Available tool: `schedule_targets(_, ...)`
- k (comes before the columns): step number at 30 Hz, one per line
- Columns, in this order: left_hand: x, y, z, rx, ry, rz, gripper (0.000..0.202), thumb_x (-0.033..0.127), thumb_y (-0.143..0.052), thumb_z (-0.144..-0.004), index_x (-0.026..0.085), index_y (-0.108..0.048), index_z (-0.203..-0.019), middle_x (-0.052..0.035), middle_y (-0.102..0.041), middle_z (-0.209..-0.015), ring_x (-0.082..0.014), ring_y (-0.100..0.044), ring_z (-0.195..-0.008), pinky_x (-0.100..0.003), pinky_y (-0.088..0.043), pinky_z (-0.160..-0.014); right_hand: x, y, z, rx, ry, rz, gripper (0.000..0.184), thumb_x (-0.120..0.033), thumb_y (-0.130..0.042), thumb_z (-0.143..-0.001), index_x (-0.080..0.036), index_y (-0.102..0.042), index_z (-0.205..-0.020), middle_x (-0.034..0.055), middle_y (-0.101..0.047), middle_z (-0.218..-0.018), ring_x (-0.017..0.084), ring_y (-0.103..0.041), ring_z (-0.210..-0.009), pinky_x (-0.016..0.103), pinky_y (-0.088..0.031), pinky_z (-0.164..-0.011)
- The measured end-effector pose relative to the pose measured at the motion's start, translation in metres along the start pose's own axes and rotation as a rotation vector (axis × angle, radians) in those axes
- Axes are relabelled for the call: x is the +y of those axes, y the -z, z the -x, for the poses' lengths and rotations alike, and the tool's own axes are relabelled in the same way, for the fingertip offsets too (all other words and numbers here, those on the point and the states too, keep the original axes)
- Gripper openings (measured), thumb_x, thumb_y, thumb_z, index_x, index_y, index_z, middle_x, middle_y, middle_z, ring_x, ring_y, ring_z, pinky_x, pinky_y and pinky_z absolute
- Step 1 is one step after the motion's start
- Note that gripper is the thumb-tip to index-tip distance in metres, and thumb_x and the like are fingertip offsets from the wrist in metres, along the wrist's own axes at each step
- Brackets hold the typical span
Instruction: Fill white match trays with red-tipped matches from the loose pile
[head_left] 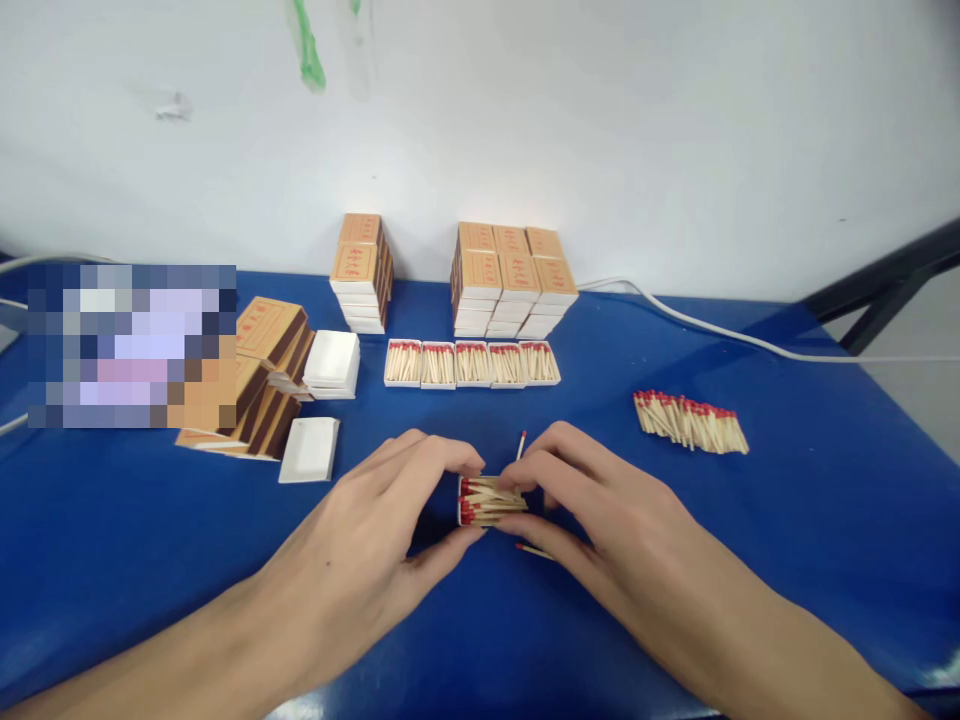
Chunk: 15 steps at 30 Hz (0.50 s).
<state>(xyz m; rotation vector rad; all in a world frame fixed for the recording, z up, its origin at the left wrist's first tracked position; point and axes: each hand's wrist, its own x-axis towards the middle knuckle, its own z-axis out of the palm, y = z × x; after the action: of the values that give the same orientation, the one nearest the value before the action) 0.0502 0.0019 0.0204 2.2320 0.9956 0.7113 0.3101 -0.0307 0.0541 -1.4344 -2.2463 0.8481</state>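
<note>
A small white matchbox tray [461, 512] lies in front of me, filled with red-tipped matches [489, 500] whose heads point left. Thumb and index finger of my left hand [375, 515] grip the tray at its near and far sides. My right hand [600, 510] has its fingers closed around the matches at the tray's right end. Two loose matches lie by that hand: one match [522, 446] beyond its fingertips, another match [532, 551] partly under the thumb. The tray's right end is hidden by the matches and fingers.
Behind the hands stands a row of filled trays [456, 364], backed by stacked matchboxes [356, 265] and a larger matchbox block [514, 275]. At left are outer sleeves [262, 335] and bare white trays [309, 450]. A match pile [688, 422] and a white cable [697, 322] lie right.
</note>
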Motion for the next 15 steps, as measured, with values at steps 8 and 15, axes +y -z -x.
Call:
schedule_targets(8,0.000,0.001,-0.001,0.008,-0.015,0.023,0.030,0.022,-0.079,-0.108,0.034,-0.064,-0.131,0.0036,-0.077,-0.117,-0.0169,-0.079,-0.103,-0.030,-0.065,-0.091,0.007,-0.002,-0.009,0.075,0.005,-0.089,0.009,-0.030,-0.067,-0.119,-0.029,-0.076,-0.115,0.0006,-0.066,-0.113,0.011,-0.068,-0.087,0.025,-0.058,-0.080)
schedule_targets(15,0.001,0.007,-0.007,-0.003,-0.032,0.062,0.017,0.027,-0.077,-0.111,0.032,-0.070,-0.127,0.0018,-0.080,-0.122,-0.0162,-0.078,-0.110,-0.030,-0.065,-0.095,0.006,-0.002,-0.006,0.153,0.023,-0.098,0.008,-0.028,-0.074,-0.115,-0.026,-0.078,-0.109,-0.0004,-0.070,-0.107,0.011,-0.071,-0.087,0.025,-0.056,-0.076)
